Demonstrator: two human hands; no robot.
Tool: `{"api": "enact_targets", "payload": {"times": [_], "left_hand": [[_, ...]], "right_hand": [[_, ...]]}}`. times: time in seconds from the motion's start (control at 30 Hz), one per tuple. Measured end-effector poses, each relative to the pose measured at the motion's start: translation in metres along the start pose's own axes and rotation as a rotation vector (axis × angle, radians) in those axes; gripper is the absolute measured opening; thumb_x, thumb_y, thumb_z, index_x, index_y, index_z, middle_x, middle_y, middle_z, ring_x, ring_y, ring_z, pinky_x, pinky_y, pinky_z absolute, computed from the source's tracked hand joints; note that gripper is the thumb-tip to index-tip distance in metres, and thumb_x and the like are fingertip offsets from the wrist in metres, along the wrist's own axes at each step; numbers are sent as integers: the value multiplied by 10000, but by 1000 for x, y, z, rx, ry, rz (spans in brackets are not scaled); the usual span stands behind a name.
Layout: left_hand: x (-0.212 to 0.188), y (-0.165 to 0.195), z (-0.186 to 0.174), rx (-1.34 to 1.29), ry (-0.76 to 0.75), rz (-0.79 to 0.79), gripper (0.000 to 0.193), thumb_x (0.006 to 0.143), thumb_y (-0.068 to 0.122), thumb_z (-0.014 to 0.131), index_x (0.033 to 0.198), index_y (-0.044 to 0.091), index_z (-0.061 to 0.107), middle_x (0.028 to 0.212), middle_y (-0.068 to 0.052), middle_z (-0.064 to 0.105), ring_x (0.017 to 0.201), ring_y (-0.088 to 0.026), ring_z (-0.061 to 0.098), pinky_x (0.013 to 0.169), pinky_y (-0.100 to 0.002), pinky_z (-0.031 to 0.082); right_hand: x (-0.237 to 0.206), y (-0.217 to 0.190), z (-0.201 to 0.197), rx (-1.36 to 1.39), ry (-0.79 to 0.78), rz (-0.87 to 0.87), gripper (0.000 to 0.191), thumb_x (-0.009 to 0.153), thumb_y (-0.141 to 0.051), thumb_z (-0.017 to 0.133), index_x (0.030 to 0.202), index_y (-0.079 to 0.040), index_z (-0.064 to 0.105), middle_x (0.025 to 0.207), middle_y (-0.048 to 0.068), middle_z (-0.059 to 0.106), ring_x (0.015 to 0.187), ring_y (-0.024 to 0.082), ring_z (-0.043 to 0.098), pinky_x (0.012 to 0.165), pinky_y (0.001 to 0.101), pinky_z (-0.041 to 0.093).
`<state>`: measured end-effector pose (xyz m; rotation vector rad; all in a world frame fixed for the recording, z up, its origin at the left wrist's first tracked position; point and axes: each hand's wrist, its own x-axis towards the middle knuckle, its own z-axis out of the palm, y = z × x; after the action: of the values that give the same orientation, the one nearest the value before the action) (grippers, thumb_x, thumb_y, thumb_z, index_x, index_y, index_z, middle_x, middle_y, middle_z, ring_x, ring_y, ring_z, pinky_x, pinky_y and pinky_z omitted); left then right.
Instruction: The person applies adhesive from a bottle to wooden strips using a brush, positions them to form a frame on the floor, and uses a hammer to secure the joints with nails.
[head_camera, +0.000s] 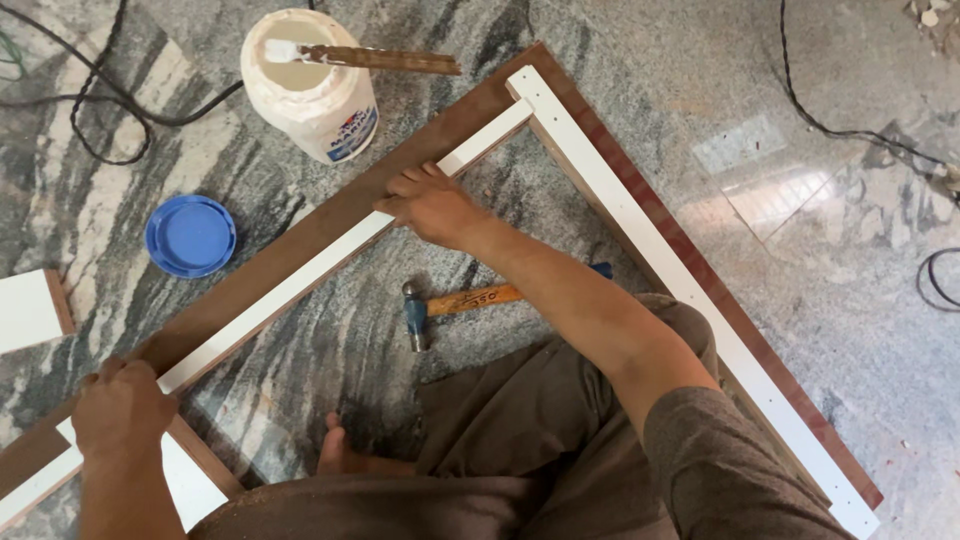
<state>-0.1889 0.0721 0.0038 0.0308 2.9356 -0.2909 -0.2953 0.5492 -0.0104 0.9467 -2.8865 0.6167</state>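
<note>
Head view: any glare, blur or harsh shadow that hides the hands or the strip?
Head view: sharp and evenly lit; a pale window glare sits on the floor at right, clear of the work; left hand, right hand and white strip read crisply; only soft shadow under the right arm by the hammer.

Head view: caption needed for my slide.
Both hands, left and right, press a white strip onto a brown board.
</note>
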Motion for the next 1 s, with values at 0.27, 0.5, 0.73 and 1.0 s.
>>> {"api": "enact_targets", "payload": {"times": [0.27, 0.5, 0.73, 1.0], "left_hand": [[9, 2, -1, 64, -177, -61, 495, 720, 234, 920, 1162, 65, 776, 1386, -115, 670, 1272, -382, 644, 1018, -441, 579], [3, -1, 2, -4, -46, -5, 466, 705, 239, 915, 1100, 49, 755, 1286, -134, 693, 1184, -376, 674, 974, -448, 598], [7, -2, -2, 61, -101, -5, 487, 701, 215, 906, 1123, 26, 755, 1277, -144, 695, 1158, -368, 684, 933, -437, 606], [0, -3, 0, -10, -5, -11, 475, 684, 163, 881, 1129, 39, 772, 1233, -133, 712, 1169, -353, 683, 946, -438, 605]], "right_hand": [[4, -1, -7, -53, -94, 29, 529, 796, -226, 753, 1314, -175, 661, 1225, 90, 618, 1223, 302, 521, 1072, 547, 360], [-27, 92, -105, -419, 3, 306, 405, 853, -153, 745, 1238, -29, 719, 1275, 209, 633, 1241, 392, 550, 1079, 498, 414], [-45, 106, -113, -495, 138, 267, 346, 938, -40, 678, 1259, -140, 761, 1254, 166, 644, 1294, 372, 561, 972, 480, 515], [-39, 95, -115, -384, 234, 177, 227, 951, -64, 739, 1171, -109, 772, 1239, 117, 652, 1226, 333, 621, 963, 446, 555]]}}
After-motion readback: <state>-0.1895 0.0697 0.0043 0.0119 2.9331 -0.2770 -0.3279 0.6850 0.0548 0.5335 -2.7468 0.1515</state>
